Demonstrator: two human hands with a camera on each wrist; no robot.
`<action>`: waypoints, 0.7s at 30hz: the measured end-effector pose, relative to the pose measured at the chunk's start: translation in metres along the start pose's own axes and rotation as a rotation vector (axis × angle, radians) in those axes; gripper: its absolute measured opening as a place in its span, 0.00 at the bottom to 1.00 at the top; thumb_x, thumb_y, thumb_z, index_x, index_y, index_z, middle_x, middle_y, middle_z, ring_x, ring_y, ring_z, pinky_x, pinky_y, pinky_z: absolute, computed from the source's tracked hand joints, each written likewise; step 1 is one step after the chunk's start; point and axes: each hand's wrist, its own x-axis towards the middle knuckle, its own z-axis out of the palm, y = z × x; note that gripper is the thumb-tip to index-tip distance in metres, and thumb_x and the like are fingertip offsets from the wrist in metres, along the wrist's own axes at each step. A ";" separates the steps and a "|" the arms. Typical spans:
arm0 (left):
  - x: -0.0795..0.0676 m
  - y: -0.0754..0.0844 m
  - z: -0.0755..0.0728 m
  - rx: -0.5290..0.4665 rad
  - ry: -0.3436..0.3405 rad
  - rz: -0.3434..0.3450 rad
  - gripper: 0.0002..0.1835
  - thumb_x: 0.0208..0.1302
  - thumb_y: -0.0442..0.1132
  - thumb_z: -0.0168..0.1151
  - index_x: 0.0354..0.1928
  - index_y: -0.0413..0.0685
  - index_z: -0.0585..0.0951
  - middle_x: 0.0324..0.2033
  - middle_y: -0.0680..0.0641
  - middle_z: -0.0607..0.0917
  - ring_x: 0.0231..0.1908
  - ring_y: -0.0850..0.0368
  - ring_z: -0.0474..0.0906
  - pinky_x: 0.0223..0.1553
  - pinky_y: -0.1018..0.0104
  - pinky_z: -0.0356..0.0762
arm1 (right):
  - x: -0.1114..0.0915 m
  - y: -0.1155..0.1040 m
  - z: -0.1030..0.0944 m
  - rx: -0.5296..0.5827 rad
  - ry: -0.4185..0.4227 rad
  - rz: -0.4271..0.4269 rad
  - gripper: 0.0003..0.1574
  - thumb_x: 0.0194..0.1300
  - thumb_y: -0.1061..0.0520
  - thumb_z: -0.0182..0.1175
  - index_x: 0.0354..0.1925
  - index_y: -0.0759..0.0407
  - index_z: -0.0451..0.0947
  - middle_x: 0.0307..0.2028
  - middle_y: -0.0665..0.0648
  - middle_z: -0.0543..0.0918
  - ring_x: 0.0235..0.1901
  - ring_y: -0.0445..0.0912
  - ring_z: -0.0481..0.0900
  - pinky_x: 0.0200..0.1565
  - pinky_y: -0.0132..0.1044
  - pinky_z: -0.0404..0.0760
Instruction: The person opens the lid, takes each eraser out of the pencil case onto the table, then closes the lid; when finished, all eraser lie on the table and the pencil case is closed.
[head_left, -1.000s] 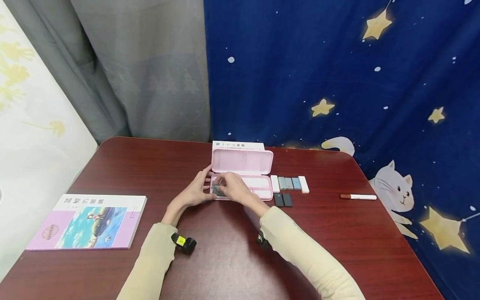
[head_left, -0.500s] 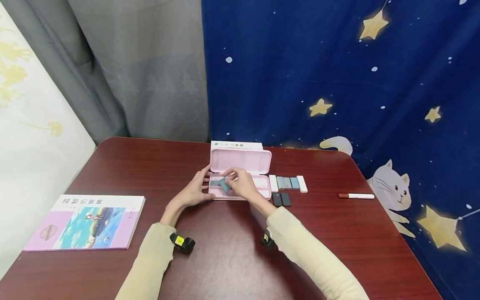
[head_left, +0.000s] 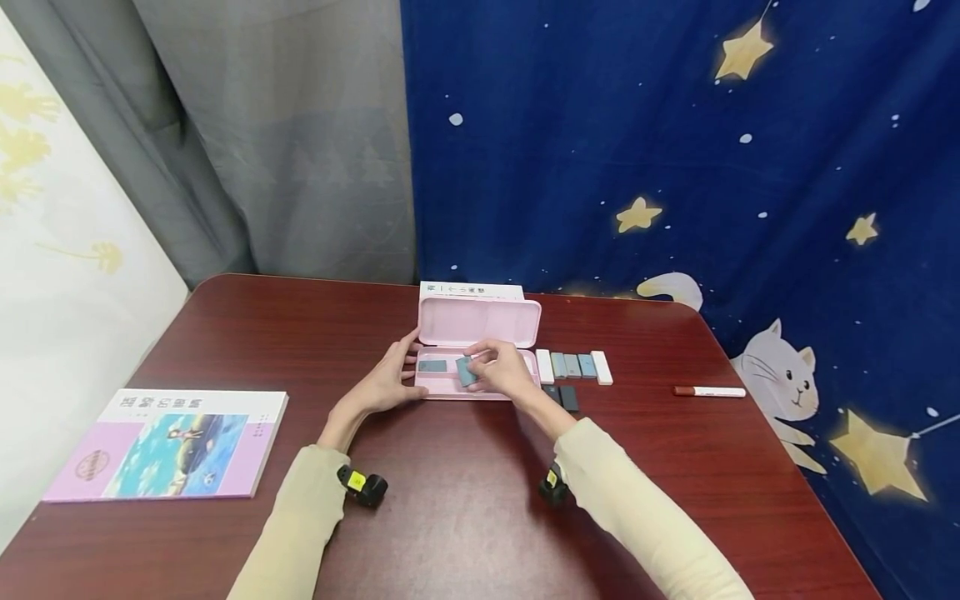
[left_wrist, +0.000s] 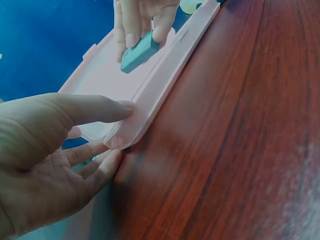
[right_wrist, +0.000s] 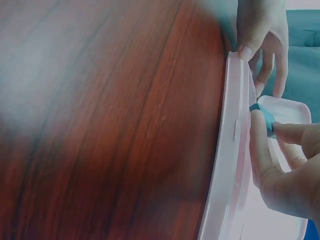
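Observation:
An open pink pencil case (head_left: 478,322) lies on the table with its lid tipped back. My left hand (head_left: 384,383) is at its left end; the fingers are spread fairly straight, the thumb along the front edge. Between thumb and fingers, my right hand (head_left: 506,372) pinches a small blue-grey rectangular block (head_left: 465,372), held tilted over the case tray. In the left wrist view this block (left_wrist: 140,51) is above the pink wall, apart from the left thumb. Another blue-grey block (head_left: 432,366) lies in the tray's left part. The right hand hides some of the tray.
Right of the case stands a row of blue-grey blocks (head_left: 572,366) between two white blocks (head_left: 602,367), with dark blocks (head_left: 568,398) in front. A red-capped marker (head_left: 708,392) lies farther right, a book (head_left: 172,444) on the left. A white box (head_left: 471,290) is behind the lid.
My right hand has moved rightward over the tray with the pinched block, uncovering the other block at the left. The left hand has stayed at the case's end.

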 end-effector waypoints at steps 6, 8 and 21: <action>-0.002 0.008 -0.001 0.007 -0.002 0.005 0.55 0.47 0.18 0.68 0.73 0.33 0.45 0.60 0.27 0.59 0.59 0.31 0.62 0.59 0.42 0.67 | -0.007 0.003 -0.014 0.061 0.012 0.031 0.17 0.60 0.73 0.60 0.49 0.74 0.78 0.34 0.67 0.80 0.25 0.49 0.82 0.34 0.45 0.85; -0.001 0.005 0.000 0.013 -0.005 0.003 0.55 0.47 0.19 0.69 0.73 0.34 0.45 0.60 0.28 0.59 0.59 0.32 0.62 0.60 0.43 0.67 | -0.007 0.008 -0.018 0.081 0.021 0.039 0.16 0.60 0.73 0.59 0.49 0.73 0.79 0.33 0.65 0.80 0.25 0.47 0.82 0.33 0.42 0.86; -0.001 0.001 -0.002 0.008 -0.008 0.011 0.56 0.48 0.21 0.70 0.74 0.35 0.45 0.60 0.28 0.59 0.59 0.32 0.62 0.60 0.41 0.66 | -0.018 0.018 -0.045 0.088 0.036 0.068 0.18 0.62 0.72 0.59 0.51 0.76 0.76 0.34 0.65 0.82 0.25 0.46 0.83 0.32 0.39 0.85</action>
